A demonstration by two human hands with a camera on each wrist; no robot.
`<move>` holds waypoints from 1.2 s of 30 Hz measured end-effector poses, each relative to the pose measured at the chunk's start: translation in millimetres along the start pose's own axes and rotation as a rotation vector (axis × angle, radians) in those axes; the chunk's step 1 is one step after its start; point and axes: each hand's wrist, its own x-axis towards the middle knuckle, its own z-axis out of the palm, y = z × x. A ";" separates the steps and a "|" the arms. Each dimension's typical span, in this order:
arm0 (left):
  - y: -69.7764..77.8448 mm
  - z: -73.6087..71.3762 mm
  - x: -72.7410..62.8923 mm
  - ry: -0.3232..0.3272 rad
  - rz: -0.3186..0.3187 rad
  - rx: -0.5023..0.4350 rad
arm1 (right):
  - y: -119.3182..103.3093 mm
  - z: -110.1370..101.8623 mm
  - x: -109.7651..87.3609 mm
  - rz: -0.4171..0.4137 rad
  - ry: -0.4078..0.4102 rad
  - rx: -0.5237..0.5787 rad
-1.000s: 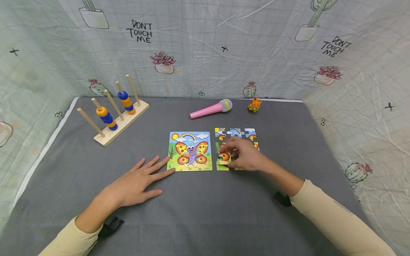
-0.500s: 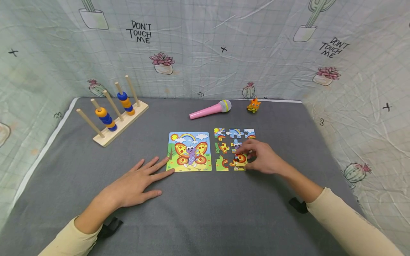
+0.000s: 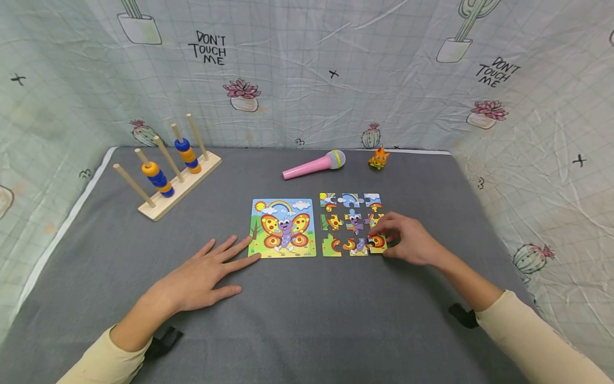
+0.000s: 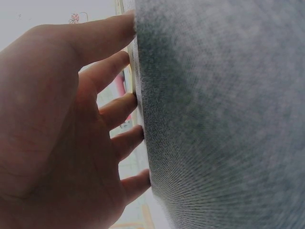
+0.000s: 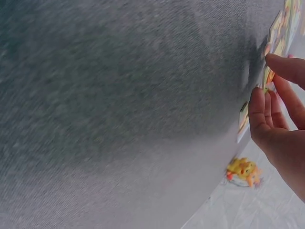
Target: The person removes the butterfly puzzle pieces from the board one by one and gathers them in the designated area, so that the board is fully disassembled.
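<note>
In the head view my right hand [image 3: 409,239] pinches a jigsaw puzzle piece [image 3: 378,245] with a red and orange wing on it, at the lower right of the spread pieces. The right wrist view shows thumb and fingers around that piece [image 5: 269,78]. Several other pieces lie in rows, among them a purple-bodied one [image 3: 354,222] and a green corner one [image 3: 331,246]. To their left lies a butterfly picture board [image 3: 286,228]. My left hand [image 3: 203,277] rests on the cloth with spread fingers, fingertips at the board's lower left edge.
A wooden peg stand [image 3: 179,188] with blue and orange rings stands at the back left. A pink toy microphone [image 3: 314,165] and a small orange figurine [image 3: 379,158] lie near the back edge of the grey cloth [image 3: 288,330]. A printed curtain hangs behind.
My right hand has moved right with the wing piece, from over the lower left pieces to the lower right spot of the rows. The left hand has stayed in place.
</note>
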 end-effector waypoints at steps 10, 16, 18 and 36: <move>-0.1 -0.6 0.7 0.001 0.000 0.014 | 8.9 -2.2 -5.9 0.012 -0.008 -0.013; 1.0 -1.5 0.9 -0.004 0.000 0.004 | 10.4 -1.7 -6.7 0.002 -0.001 -0.033; 1.3 -2.0 0.8 -0.003 0.000 0.002 | 10.3 -1.9 -6.7 -0.001 0.000 -0.037; 2.4 -2.9 0.1 -0.001 0.001 0.013 | 8.7 -3.2 -6.8 0.021 -0.027 -0.029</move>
